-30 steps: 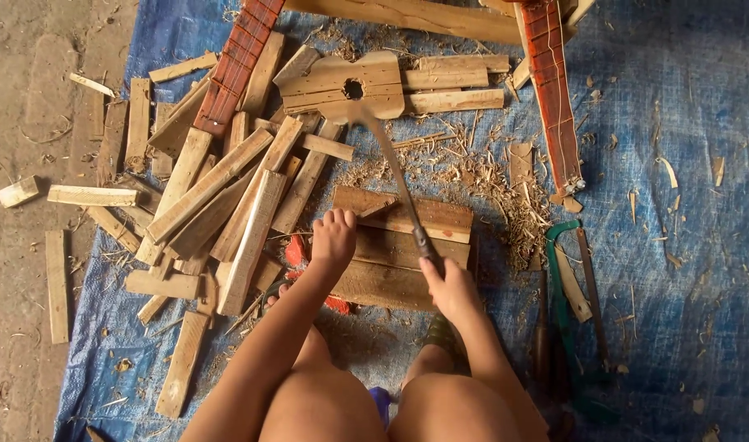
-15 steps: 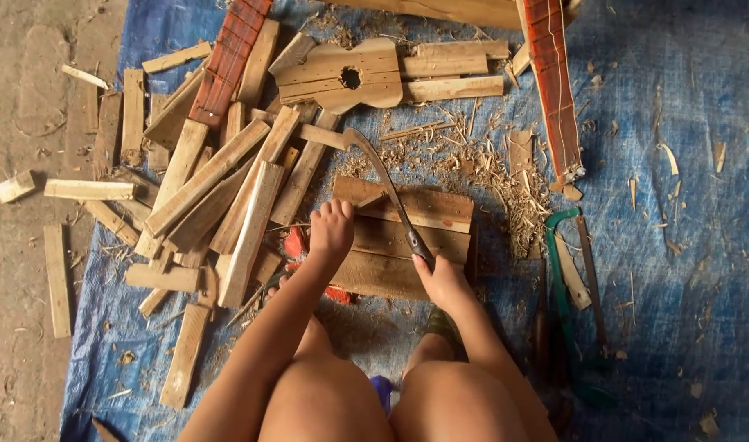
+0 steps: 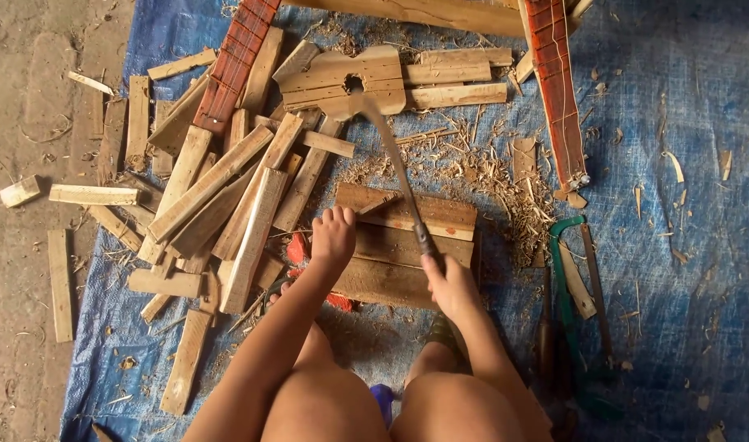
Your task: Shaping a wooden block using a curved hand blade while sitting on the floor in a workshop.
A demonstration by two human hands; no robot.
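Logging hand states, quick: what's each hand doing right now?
Left hand: closed, fingers pressing a small wood piece on the block.
Right hand: closed around the blade handle, blade raised.

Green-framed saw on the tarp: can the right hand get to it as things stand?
Probably not right away. The right hand is closed on the long blade's handle. The green-framed saw lies uncovered on the blue tarp just to that side, with nothing between them.
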